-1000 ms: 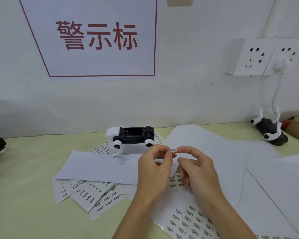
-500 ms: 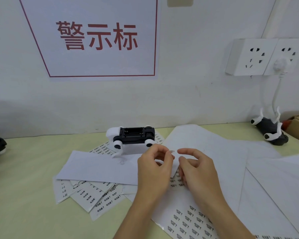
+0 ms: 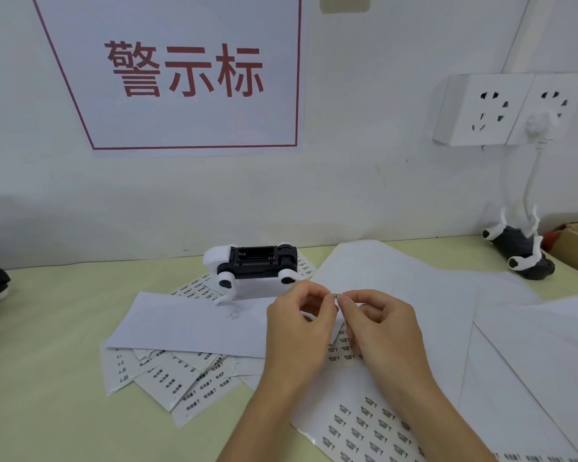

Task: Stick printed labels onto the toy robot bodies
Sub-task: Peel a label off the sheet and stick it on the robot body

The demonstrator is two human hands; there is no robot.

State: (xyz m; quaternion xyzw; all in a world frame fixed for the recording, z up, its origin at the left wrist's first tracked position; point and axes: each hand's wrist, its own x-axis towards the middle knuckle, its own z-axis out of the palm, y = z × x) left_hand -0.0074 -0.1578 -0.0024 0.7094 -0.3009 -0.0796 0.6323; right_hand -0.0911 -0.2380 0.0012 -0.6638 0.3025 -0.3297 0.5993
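Both your left hand and right hand pinch the flimsy, sticky label by its edges, near the bench's back edge.

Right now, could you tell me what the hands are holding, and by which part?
A small printed label, pinched at its ends between left hand and right hand fingertips.

Toy assembly workbench: label sheets, warning sign.
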